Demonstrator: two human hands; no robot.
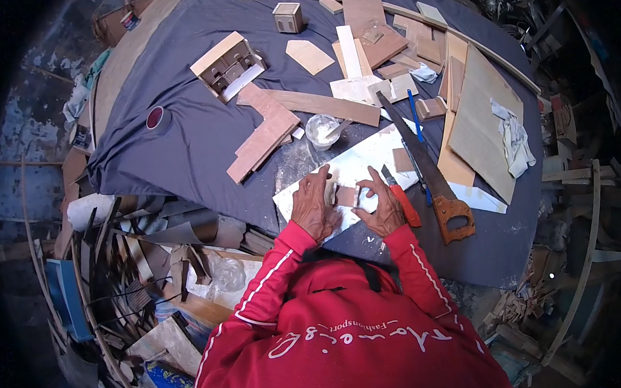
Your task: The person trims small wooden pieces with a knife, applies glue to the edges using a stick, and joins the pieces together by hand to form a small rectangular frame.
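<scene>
Over a white board [385, 149] near the table's front edge, both hands are at a small brown wooden piece [346, 196]. My left hand [313, 206] curls its fingers at the left end of this piece, where a lighter part shows; the fingers' undersides are hidden. At the right end, my right hand [382, 206] has thumb and forefinger bent around the edge. A utility knife with a red handle [405, 205] lies right beside my right hand. Just beyond the hands stands a clear tub of white paste [322, 132] with a stick in it.
A handsaw [427, 164] and a blue hacksaw [419, 141] lie to the right. Wood offcuts [366, 46], a large panel [486, 113] and a rag [512, 140] spread behind. A small wooden box [287, 18], an open wooden case [229, 66] and a round cup [156, 117] stand further left.
</scene>
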